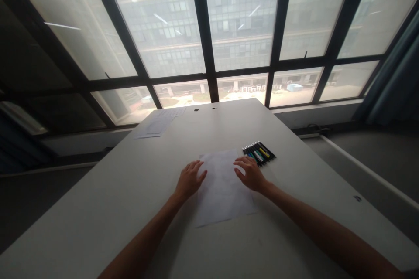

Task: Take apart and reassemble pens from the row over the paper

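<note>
A white sheet of paper [224, 196] lies flat on the white table in front of me. My left hand [190, 178] is at the sheet's left edge, fingers apart and holding nothing. Over the right edge is my right hand [251, 173], also with its fingers spread and nothing in them. I cannot tell whether either hand presses on the paper. Just beyond my right hand, several marker pens [260, 152] lie side by side in a row, with black, white, yellow, green and blue parts showing. My right hand partly covers their near left end.
More papers [153, 125] lie at the table's far left. Two small round fittings, one a dark grommet [196, 110], are near the far edge. A small dark object [357, 199] sits by the right edge of the table [108, 209]. Tall windows stand behind.
</note>
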A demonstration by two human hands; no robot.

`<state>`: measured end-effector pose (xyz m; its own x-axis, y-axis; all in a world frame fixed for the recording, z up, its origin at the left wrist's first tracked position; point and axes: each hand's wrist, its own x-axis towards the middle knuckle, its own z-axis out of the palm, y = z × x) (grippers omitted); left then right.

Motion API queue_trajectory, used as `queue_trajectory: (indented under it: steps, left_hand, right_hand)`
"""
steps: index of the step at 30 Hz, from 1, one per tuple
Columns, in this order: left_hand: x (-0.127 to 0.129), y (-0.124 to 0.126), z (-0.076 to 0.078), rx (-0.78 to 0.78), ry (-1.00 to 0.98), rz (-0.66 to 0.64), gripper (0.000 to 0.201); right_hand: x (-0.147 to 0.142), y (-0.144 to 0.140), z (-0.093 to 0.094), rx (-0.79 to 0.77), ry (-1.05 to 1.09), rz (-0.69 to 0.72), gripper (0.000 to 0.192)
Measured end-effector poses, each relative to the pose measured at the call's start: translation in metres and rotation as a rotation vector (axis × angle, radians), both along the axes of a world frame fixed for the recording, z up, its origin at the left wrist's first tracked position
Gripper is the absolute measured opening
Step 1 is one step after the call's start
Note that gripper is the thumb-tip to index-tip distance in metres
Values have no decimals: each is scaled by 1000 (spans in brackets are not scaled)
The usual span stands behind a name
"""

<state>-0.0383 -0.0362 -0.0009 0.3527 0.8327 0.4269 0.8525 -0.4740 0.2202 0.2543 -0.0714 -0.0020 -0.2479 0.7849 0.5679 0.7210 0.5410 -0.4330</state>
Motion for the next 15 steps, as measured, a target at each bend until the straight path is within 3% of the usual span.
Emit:
queue_trajectory:
  steps: [4, 7, 11, 13, 15]
  left_hand:
    - [38, -21, 19, 28, 7, -157, 37]
    - [72, -41, 23, 18, -6, -301, 36]
    - [103, -65, 15, -2, -5, -480, 40]
    - [112, -74, 8, -2, -5, -569, 45]
    - [117, -84, 0, -5, 4, -654, 52]
  right_hand:
    - [26, -9, 28, 10, 89, -41, 21]
    - [74, -29, 55, 91, 186, -147, 23]
    - [189, -81, 72, 251, 337, -557, 27]
    - [262, -123, 61, 293, 400, -820, 32]
    - [332, -177, 34, 302, 438, -1116, 35]
